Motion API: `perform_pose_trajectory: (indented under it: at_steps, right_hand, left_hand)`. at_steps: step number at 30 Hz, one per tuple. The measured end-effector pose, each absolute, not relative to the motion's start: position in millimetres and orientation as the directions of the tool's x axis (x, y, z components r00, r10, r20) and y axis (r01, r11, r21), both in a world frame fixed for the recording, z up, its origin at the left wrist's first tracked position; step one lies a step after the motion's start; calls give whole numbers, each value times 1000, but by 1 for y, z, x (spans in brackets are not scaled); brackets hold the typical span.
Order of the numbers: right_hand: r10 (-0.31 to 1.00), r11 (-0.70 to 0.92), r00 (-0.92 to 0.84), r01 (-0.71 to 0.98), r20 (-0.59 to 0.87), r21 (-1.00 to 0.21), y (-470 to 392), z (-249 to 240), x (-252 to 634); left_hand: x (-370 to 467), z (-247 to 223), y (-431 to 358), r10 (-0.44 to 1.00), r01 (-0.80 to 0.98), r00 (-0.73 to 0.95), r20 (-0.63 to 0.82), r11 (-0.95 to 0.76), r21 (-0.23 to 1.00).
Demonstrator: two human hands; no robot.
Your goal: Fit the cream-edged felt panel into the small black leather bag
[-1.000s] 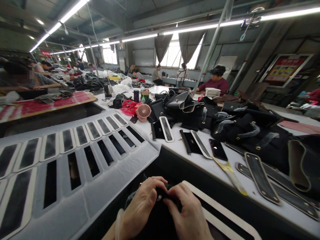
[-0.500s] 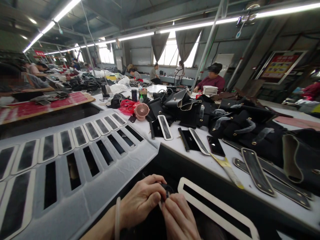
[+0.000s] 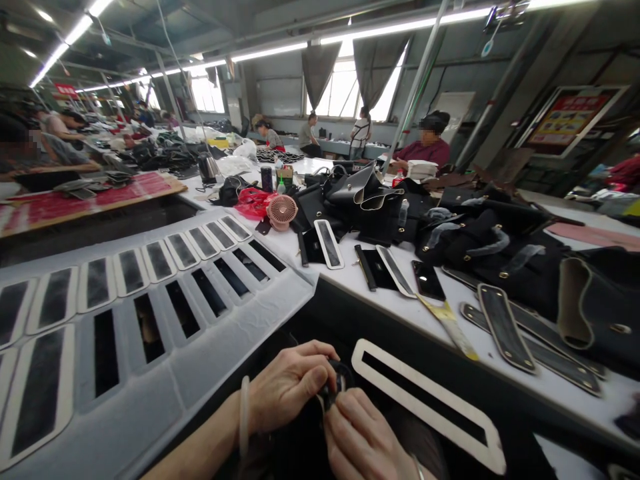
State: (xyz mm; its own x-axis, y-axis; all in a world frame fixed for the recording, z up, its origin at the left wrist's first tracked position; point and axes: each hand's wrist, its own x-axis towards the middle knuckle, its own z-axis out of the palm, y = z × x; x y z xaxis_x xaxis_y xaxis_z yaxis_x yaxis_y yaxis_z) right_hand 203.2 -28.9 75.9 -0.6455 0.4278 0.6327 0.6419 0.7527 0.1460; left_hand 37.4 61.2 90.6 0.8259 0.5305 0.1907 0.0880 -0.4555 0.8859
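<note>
Low in the middle, my left hand (image 3: 290, 387) and my right hand (image 3: 363, 433) meet over a small dark piece (image 3: 341, 375) with a pale edge. Fingers and thumb of my left hand are closed on its left side. My right fingertips pinch its lower right side. Most of the piece is covered by the fingers, so its kind cannot be made out. Just right of the hands lies a cream oblong frame (image 3: 494, 450) with a long slot, over something dark.
At left, a grey slotted board (image 3: 175, 373) carries rows of pale-rimmed dark strips (image 3: 131, 272). On the white table are a pink fan (image 3: 282, 212), a phone (image 3: 428, 280), yellow-taped scissors or a similar tool (image 3: 453, 323), black straps (image 3: 506, 327) and black bags (image 3: 445, 240). Several people sit or stand farther back.
The view has shifted slightly. Both hands stay together on the dark piece, which shows a little more between the fingers. A band at my right wrist has come into view.
</note>
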Motion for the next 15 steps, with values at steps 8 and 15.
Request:
perform_pose_trajectory:
  at_steps: [8, 15]
  right_hand:
    - [368, 727, -573, 669, 732, 158, -33, 56, 197]
    - [448, 710, -496, 703, 744, 42, -40, 45, 196]
  left_hand:
    - [44, 92, 65, 525, 99, 832, 177, -455, 885]
    - [50, 87, 65, 542, 136, 826, 155, -458, 878]
